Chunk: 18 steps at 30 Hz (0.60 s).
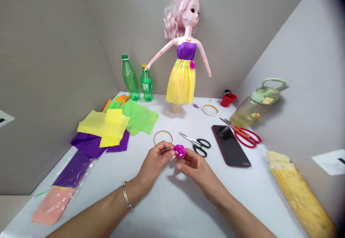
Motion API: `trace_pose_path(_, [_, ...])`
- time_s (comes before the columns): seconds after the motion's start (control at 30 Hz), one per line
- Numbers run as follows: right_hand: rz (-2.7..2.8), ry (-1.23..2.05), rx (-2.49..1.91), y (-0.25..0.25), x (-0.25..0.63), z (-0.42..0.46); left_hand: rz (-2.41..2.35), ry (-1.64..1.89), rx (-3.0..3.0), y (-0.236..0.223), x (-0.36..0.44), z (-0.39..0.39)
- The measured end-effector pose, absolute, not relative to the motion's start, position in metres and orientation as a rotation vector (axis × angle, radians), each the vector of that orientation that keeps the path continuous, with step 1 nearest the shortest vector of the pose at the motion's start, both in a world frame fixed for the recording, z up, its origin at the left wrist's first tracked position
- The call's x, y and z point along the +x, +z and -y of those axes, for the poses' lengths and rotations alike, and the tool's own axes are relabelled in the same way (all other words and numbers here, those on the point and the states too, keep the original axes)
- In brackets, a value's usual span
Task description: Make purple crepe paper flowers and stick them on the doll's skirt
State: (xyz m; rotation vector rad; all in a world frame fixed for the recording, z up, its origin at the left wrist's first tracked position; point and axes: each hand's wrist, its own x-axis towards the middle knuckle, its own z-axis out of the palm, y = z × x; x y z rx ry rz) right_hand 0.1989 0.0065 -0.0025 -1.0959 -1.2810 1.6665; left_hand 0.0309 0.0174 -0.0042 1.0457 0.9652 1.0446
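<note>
Both hands meet just above the white table [172,202] near its front middle, pinching a small magenta paper flower [179,150]. My left hand [156,160], with a silver bangle on its wrist, grips the flower's left side with its fingertips. My right hand [194,166] holds it from the right and below. A pink-haired doll [184,51] stands at the back in a purple and yellow paper dress with a similar magenta flower at the waist.
Yellow, green, purple and orange paper sheets [107,126] lie at the left. Two green bottles [137,79] stand at the back. Black scissors [198,144], a phone [230,145], red scissors [246,134], tape rolls [163,136], a red cup [228,99] and a jug [256,105] lie to the right.
</note>
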Motion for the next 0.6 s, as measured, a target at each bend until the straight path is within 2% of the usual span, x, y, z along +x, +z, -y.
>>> trace_pose_path(0.17, [1.204,1.564,-1.185,-0.0045,0.201,-0.008,-0.968,1.002,1.039,-0.0037,0.032,-0.0152])
trace_pose_path(0.6, [1.224,1.558,-1.19,-0.0068,0.2032,-0.0071,-0.989,0.958,1.082,-0.0005,0.0337,-0.0145])
